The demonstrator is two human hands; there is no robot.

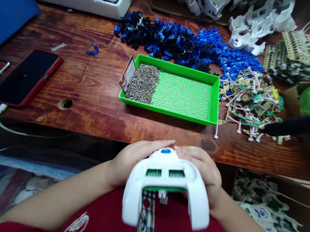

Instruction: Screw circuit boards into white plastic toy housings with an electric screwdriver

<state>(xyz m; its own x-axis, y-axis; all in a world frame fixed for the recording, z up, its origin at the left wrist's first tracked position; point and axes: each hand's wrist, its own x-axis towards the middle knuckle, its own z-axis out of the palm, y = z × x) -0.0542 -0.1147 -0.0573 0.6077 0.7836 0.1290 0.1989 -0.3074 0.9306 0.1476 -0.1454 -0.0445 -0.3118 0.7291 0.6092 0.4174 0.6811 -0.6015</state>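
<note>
Between my two hands is a white U-shaped plastic housing (169, 173), held in front of my body near the table's front edge. It has a blue oval button (166, 151) at its top, two slots showing green circuit board, and a small white connector (162, 197) underneath. My left hand (132, 159) wraps its left side, and my right hand (205, 171) wraps its right side; the fingertips almost meet at the top. Behind the hands stands a green tray (170, 113), with a pile of small metal screws (142, 82) at its left end.
Blue and black plastic parts (169, 40) lie behind the tray. Wired circuit boards (254, 102) are heaped right of it, under a black rod-like tool (303, 124). A charging phone (27, 78) lies left. A box below right holds similar white housings (273, 225).
</note>
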